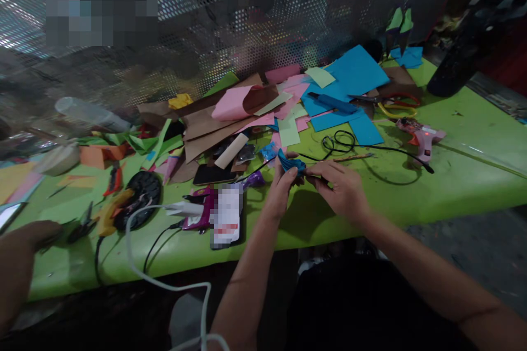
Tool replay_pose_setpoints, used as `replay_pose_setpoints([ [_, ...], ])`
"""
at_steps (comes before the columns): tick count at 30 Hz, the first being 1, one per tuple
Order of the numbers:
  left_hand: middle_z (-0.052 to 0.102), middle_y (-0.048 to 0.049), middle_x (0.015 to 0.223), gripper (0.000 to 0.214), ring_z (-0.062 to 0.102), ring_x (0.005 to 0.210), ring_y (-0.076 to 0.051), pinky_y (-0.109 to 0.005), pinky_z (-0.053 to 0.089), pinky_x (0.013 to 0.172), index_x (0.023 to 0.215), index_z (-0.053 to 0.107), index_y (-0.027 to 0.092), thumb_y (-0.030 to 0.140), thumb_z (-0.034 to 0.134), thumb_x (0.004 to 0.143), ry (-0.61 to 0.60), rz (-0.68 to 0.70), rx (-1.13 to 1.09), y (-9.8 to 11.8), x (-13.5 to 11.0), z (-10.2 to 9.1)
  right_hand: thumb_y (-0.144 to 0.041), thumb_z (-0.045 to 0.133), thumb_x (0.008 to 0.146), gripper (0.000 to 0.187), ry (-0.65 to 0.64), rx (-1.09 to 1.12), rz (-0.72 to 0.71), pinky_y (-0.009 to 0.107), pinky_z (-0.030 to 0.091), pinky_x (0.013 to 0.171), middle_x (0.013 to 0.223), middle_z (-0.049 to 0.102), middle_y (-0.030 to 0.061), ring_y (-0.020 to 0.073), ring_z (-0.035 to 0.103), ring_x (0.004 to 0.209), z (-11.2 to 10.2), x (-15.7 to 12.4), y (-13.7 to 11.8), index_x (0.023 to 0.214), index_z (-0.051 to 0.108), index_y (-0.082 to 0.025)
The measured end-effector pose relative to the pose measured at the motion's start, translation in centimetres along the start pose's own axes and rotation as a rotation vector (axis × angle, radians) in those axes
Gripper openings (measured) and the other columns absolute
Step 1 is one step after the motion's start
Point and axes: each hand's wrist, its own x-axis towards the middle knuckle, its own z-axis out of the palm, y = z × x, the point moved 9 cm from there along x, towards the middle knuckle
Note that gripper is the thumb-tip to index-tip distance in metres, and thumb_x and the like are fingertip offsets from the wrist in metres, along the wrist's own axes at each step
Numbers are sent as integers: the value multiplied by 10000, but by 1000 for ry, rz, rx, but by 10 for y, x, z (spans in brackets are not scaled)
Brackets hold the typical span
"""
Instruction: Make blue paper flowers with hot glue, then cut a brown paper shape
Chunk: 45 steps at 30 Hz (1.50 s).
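A glue gun (425,141) lies before scissors (381,103), right of folded paper (291,163).

I can't read a single word, number or brand from my end. The likeliest spot is the white object (227,208) near the table's front edge: its face is broken into coarse blocks, and the reddish patch low on it might be print, but I can make out no letters there. On the purple block (201,215) beside it, any marking is too small for me to tell. The only sign I can pick out is a small red light glowing on the pink glue gun (423,140); the dark little patch below that light is too small for me to identify.
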Motion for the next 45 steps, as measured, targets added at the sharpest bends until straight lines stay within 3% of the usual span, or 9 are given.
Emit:
replay_pose_setpoints([
  [7,598,14,893,498,546,787,-138,-275,456,751,1186,538,263,430,767,776,-10,-3,38,2,-1,2,-99,614,942,205,-15,13,20,299,589,829,1006,798,58,187,746,941,4,-1,2,1018,747,-235],
  [17,617,24,841,538,560,702,-116,-252,439,660,1229,549,259,344,767,745,-3,12,-30,1,2,-1,-92,631,913,235,-29,97,141,284,583,783,988,792,32,176,732,881,-1,0,15,1064,736,-238],
  [27,614,18,848,507,536,700,-128,-268,436,665,1243,555,269,353,724,773,-6,14,8,1,0,-1,-104,611,937,227,-40,58,120,316,602,839,1010,791,56,194,740,945,1,2,12,1050,751,-242],
  [45,552,38,801,562,493,669,-110,-249,397,632,1227,550,273,359,752,710,34,-55,-54,4,-1,4,-95,588,944,221,-55,-39,15,286,574,787,980,771,50,179,729,902,3,7,4,1012,741,-240],
])
